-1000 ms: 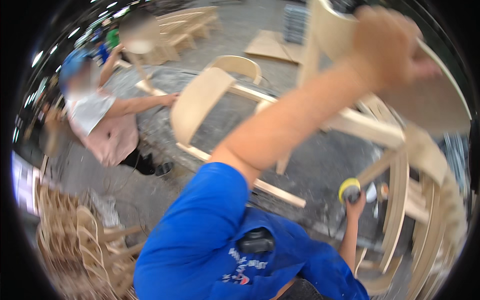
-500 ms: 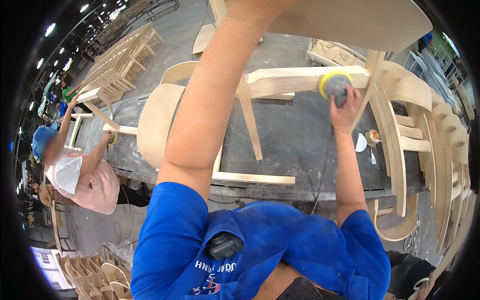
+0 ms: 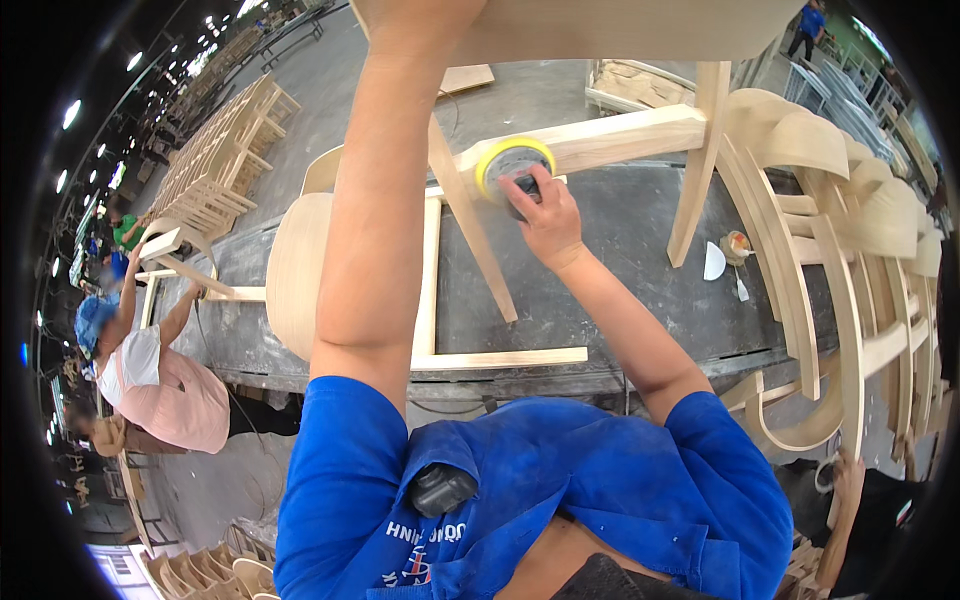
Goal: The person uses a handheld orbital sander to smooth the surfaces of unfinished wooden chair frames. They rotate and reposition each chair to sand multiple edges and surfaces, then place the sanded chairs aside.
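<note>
Right-hand fingers (image 3: pixel 545 187) half-curled around a yellow-rimmed sander (image 3: pixel 509 161)

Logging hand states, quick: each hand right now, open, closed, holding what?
Left hand: at the pale wooden panel; fingers not clearly visible, so its grip can't be told.
Right hand: closed, holding the yellow-rimmed sander.
</note>
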Available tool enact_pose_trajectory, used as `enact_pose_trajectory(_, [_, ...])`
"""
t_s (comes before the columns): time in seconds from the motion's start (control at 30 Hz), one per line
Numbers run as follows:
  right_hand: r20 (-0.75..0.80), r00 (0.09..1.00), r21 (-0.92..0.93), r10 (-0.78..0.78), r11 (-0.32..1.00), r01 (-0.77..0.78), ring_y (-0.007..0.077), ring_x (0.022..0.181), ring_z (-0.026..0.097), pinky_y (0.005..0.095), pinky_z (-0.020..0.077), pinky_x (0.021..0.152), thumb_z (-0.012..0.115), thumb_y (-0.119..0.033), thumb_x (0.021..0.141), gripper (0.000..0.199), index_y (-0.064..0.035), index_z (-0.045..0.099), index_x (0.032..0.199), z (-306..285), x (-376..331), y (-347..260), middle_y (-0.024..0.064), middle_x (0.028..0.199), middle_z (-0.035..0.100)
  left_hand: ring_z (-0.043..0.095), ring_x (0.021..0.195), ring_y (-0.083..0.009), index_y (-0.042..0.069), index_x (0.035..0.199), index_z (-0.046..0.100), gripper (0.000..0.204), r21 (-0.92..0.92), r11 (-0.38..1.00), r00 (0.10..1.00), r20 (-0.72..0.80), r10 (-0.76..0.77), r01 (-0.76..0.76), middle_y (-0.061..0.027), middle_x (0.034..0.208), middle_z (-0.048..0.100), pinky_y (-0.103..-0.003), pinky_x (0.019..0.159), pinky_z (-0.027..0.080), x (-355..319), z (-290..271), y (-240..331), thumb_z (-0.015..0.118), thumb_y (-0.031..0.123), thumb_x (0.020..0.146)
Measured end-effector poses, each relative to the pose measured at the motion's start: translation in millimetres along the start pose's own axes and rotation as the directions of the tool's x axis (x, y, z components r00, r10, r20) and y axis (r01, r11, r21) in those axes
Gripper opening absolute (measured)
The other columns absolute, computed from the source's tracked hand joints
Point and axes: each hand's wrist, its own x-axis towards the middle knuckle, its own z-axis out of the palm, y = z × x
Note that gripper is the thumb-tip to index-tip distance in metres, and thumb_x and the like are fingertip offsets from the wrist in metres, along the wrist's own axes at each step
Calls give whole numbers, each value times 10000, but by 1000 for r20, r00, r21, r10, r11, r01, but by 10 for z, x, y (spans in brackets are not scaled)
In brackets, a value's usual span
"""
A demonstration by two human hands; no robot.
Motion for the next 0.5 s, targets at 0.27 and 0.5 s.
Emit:
enact_pose_trajectory(0.27, [-28,999,-44,17,999,-18,274,823,571,374,531,694,686,-18,667,600,-280,629,1204,49,31,-58,95,1188,498,389,549,-132,2,681,523,471,-15,1000,1000,27,-5,6,-73,569,463,-322,510,342,8,3,-43,775,379,809])
enact_pose_trajectory(0.5, [-18,969,42,246,969,-245,360,1017,549,439,499,856,756,10,595,715,-235,567,1240,-205,0,357,134,1257,451,367,575,-101,24,706,534,400,14,997,997,11,75,-75,-14,593,429,-286,517,322,-3,35,-60,763,326,837])
